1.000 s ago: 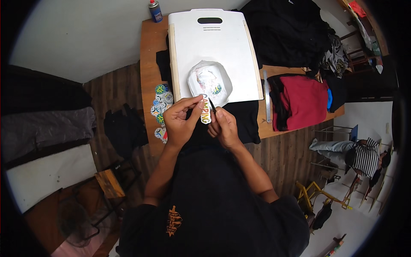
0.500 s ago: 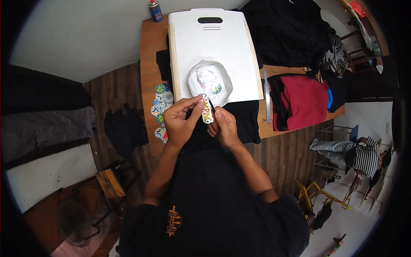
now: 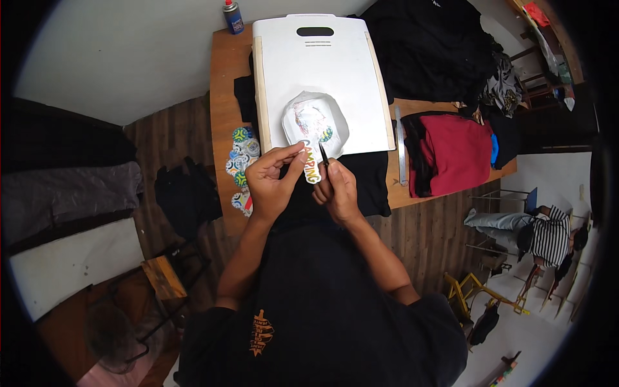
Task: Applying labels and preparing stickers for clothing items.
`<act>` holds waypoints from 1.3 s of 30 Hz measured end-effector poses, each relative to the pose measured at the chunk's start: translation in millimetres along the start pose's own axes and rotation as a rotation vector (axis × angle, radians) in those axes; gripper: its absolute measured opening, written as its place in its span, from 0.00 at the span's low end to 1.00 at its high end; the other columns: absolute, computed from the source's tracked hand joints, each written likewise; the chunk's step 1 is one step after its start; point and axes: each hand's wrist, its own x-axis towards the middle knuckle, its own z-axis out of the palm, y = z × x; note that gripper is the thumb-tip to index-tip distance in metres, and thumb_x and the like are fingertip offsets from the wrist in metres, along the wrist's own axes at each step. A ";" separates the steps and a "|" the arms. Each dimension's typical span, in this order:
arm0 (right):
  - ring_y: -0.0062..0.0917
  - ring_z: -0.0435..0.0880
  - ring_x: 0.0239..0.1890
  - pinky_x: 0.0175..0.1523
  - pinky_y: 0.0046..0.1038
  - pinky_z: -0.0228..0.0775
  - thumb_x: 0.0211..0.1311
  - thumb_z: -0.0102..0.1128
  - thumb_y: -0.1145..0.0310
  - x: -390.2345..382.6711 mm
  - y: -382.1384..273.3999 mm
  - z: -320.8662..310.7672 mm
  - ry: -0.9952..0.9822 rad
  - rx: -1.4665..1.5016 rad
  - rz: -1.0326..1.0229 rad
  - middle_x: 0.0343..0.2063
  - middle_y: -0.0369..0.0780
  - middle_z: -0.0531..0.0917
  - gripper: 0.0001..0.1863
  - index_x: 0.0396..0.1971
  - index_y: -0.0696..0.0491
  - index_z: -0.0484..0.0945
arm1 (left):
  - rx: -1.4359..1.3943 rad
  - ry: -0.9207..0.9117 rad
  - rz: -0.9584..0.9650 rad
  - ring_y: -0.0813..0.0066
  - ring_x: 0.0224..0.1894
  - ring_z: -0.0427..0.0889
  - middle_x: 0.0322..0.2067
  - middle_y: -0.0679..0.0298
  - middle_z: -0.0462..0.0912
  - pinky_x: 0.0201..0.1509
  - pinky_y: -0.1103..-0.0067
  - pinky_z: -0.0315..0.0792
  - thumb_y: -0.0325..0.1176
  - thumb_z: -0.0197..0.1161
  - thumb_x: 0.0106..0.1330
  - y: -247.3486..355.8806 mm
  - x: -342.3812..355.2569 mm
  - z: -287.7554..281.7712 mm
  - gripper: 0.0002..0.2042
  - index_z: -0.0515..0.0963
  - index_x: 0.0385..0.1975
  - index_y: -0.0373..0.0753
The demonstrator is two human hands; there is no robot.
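My left hand pinches a narrow lettered cutout between thumb and forefinger; its colourful letters run lengthwise inside a white border. In my right hand is a slim black pointed tool, tip upward, close by the cutout's right edge. Whether the tip touches it I cannot tell. Just beyond both hands lies a white paper-lined shallow tray, holding thin scraps and a round green-and-blue patterned piece. The tray rests on a large white board with a handle slot at its far end.
Several round patterned cutouts lie left on the wooden table. A spray can stands at the far left corner. To the right are a metal ruler, folded red cloth and black garments. Another person is at far right.
The black tool's tip has shifted slightly up and right, showing more of its length. My left hand still holds the cutout in nearly the same place.
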 end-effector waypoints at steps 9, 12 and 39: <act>0.13 0.51 0.11 0.19 0.20 0.43 0.75 0.40 0.52 -7.5 11.2 -48.9 0.207 -0.127 0.064 0.11 0.29 0.55 0.18 0.34 0.52 0.68 | -0.029 0.147 -0.120 0.81 0.39 0.81 0.36 0.60 0.82 0.45 0.86 0.74 0.19 0.63 0.62 -40.3 -1.5 -41.3 0.20 0.70 0.55 0.27; 0.12 0.52 0.11 0.18 0.19 0.45 0.75 0.40 0.54 -19.9 19.5 -68.8 0.292 -0.151 0.031 0.11 0.29 0.57 0.18 0.34 0.53 0.70 | -0.017 0.215 -0.206 0.82 0.38 0.80 0.35 0.63 0.82 0.44 0.87 0.73 0.22 0.62 0.64 -58.6 -12.1 -61.0 0.20 0.69 0.57 0.28; 0.27 0.80 0.33 0.38 0.32 0.72 0.69 0.45 0.72 -12.3 184.7 -55.4 -0.289 -0.759 0.311 0.31 0.42 0.78 0.12 0.51 0.55 0.64 | 0.116 0.225 -0.782 0.84 0.40 0.75 0.37 0.70 0.78 0.41 0.83 0.70 0.45 0.59 0.69 -162.7 -141.6 -145.8 0.16 0.76 0.48 0.41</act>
